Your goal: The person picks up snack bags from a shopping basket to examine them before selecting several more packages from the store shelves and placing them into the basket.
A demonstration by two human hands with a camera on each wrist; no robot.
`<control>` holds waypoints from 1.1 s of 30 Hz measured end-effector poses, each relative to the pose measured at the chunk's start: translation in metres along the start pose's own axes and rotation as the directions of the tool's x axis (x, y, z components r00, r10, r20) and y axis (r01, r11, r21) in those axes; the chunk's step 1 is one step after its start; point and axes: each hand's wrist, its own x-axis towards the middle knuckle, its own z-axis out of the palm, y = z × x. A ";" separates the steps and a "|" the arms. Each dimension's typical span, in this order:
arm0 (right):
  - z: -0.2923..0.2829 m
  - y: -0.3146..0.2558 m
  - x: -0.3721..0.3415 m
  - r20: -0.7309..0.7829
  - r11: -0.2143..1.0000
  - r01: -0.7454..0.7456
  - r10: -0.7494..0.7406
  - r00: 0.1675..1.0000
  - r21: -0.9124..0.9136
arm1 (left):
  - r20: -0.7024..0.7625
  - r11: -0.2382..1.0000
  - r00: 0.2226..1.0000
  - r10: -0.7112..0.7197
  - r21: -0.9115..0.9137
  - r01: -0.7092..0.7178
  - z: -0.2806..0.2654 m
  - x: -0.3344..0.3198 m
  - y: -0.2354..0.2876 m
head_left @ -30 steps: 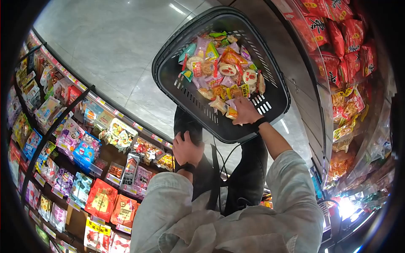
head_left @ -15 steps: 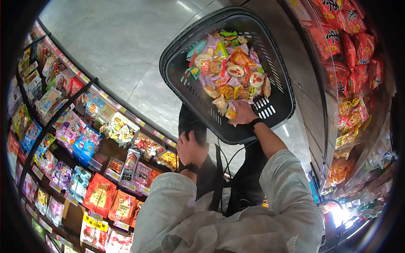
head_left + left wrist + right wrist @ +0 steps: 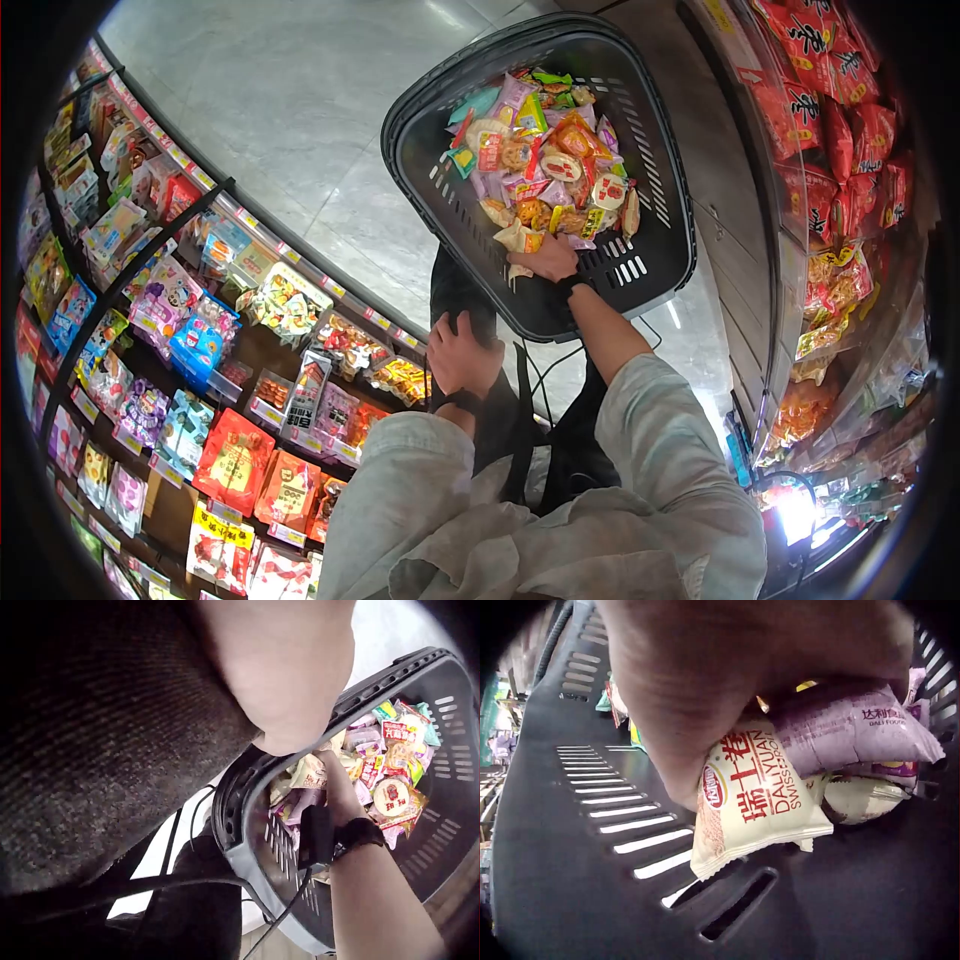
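A dark plastic basket [image 3: 655, 265] holds a heap of small wrapped snacks [image 3: 560, 165]. Inside its near side, the right hand [image 3: 550, 260] reaches down at the heap's edge. The right wrist view shows this hand [image 3: 757, 656] curled over a cream Swiss roll packet [image 3: 761, 795], with a purple packet [image 3: 840, 731] against it; the fingertips are hidden. On the dark-trousered left leg rests the left hand [image 3: 465, 360], fingers relaxed and holding nothing. It appears large and close in the left wrist view [image 3: 285, 667], outside the basket rim.
Shelves of bagged snacks [image 3: 235, 460] curve along the left. At the right stands a clear-fronted display with red packets [image 3: 850, 135]. Grey floor tiles [image 3: 290, 110] lie beyond the basket. Dark cables [image 3: 180, 881] hang by the basket's near side.
The right hand has moved left along the basket's near side, over the cream packets. The left hand stays on the leg. The basket sits slightly farther right in the head view.
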 end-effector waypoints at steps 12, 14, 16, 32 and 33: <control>0.023 -0.047 0.002 -0.189 0.999 -0.002 0.011 0.982 0.044 | 0.022 0.998 0.999 -0.029 -0.050 0.030 -0.009 0.004 -0.008; 0.024 -0.053 0.000 -0.222 0.998 0.005 0.010 0.975 0.066 | 0.027 0.998 0.999 -0.031 -0.055 0.033 -0.009 0.004 -0.009; 0.019 -0.058 -0.005 -0.231 0.996 0.009 0.012 0.973 0.093 | 0.026 0.998 0.999 -0.033 -0.061 0.034 -0.009 0.005 -0.011; 0.017 -0.056 0.020 0.074 0.808 0.112 -0.189 0.979 0.579 | -0.009 0.998 1.000 0.004 -0.065 -0.005 0.000 0.001 -0.027; 0.019 -0.063 0.019 0.027 0.844 0.094 -0.127 0.992 0.529 | -0.014 0.998 1.000 0.004 -0.065 -0.005 0.000 0.001 -0.027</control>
